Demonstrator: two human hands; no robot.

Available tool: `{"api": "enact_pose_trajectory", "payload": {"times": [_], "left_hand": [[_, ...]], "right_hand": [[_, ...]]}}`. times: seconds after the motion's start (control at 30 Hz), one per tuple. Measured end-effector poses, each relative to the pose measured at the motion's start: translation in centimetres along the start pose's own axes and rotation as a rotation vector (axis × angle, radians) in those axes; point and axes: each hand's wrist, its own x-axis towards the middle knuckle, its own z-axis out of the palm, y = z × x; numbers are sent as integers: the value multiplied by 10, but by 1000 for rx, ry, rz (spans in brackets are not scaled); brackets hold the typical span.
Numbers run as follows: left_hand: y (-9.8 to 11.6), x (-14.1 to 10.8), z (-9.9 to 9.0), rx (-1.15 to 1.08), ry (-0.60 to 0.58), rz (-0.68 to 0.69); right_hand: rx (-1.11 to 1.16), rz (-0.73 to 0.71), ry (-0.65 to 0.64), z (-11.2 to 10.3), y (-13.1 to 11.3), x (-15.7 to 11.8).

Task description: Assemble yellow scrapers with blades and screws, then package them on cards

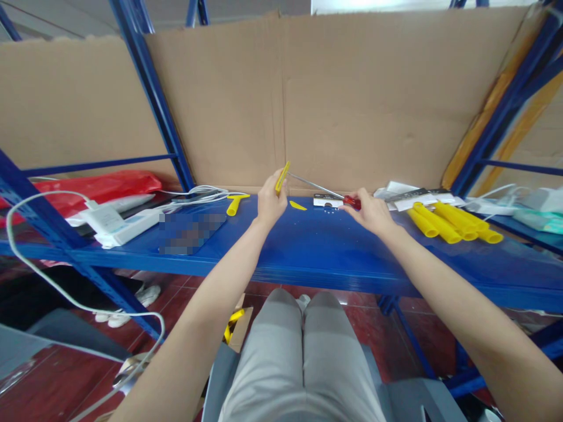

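Observation:
My left hand (271, 198) is closed around a yellow plastic part (284, 177), its narrow edge showing above the fingers. What the palm covers is hidden. In my right hand (372, 212) is a screwdriver (352, 202) with a red handle. Its long metal shaft points left, and the tip meets the yellow part or lies very near it; I cannot tell which. Below, on the blue shelf (325, 252), lies a small flat yellow piece (298, 206). A small white box (328, 200) and a few tiny bits sit by the screwdriver handle.
Several yellow tubes (444, 225) lie at the right beside white packets (409, 196). At left are a T-shaped yellow tool (237, 203), a blurred-out dark flat object (192, 233), a white power strip (132, 227) and cables. Cardboard (352, 105) backs the shelf; blue posts (153, 88) flank it.

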Motion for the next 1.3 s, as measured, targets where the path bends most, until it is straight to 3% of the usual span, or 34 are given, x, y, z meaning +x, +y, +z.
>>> {"api": "enact_pose_trajectory", "payload": {"times": [0.2,0.4,0.53,0.83,1.07,1.3], "left_hand": [[-1,-1,1,28,12,37],[-3,-1,1,14,-10,30],[-4,-1,2,-18,-34,38],[-5,-1,1,37,-5,59],[-4,-1,2,31,-4,50],[-4,-1,1,36,-7,48]], "right_hand": [[-35,-41,27,-3,0,0],[33,-40,-53,-2,0,1],[25,12,-22,0,6,0],[-5,-72,-2,-6,1,0],[-14,5,-5,-3,4,1],[-34,-65,7,-8,0,0]]}}
